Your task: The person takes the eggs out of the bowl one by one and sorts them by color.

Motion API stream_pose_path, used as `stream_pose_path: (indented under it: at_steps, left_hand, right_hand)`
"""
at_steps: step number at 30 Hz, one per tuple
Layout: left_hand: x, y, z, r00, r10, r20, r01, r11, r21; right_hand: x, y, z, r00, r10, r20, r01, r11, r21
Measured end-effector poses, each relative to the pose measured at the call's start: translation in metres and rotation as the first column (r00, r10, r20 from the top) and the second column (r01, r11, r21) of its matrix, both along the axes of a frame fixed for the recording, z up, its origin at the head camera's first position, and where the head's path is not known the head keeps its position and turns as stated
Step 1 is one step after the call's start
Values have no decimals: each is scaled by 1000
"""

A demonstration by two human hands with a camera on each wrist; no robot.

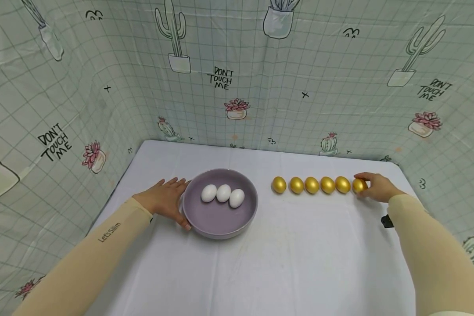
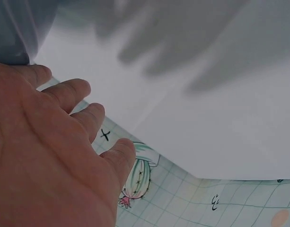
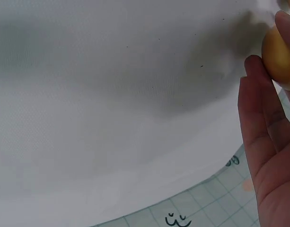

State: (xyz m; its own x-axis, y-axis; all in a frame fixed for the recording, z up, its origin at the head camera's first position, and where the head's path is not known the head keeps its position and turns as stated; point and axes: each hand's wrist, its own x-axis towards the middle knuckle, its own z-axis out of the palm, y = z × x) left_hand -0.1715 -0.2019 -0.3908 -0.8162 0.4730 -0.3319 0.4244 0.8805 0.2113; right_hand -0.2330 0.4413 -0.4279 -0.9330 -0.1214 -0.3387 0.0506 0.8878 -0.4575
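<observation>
A round purple bowl (image 1: 217,224) stands left of centre on the table, holding three white eggs (image 1: 223,193) in its far half. Against the bowl's left side rests my left hand (image 1: 163,198), fingers spread and thumb at the near wall; the left wrist view shows the straight fingers (image 2: 71,90) beside the bowl's edge. Several golden eggs (image 1: 311,185) form a row to the right. At that row's right end my right hand (image 1: 379,188) pinches the last golden egg (image 1: 359,185) between thumb and fingers. In the right wrist view this egg (image 3: 279,59) is cut by the frame's edge.
A white cloth covers the table (image 1: 292,263). Behind it and along both sides hangs a pale green checked curtain (image 1: 260,79) printed with cacti and lettering. A small black object (image 1: 387,221) shows beneath the right wrist.
</observation>
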Motion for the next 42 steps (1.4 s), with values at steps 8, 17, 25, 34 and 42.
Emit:
stream_pose_path:
  at_steps: [8,17,25,34,42]
  left_hand:
    - [0,1,2,1000,-6,6,7,1000,-7]
    - [2,1,4,1000,-7,-1,7,1000,-6]
    - [1,1,4,1000,-8,6,8,1000,-8]
    - [1,2,5,1000,-11,12,11,1000,6]
    - [1,0,2,1000,-3,14,3,1000,-3]
  right_hand:
    - [2,-7,0,999,-42,26,41,999,27]
    - [-3,-8,-2,1000,-23,6,22,998,60]
    - [-3,-8,-3,1000,-8,0,8,996,90]
    - [-1,-6,-5,1000,16,-12,-15,993,121]
    - [0,-3,-5,1000,19,19,-21,995,100]
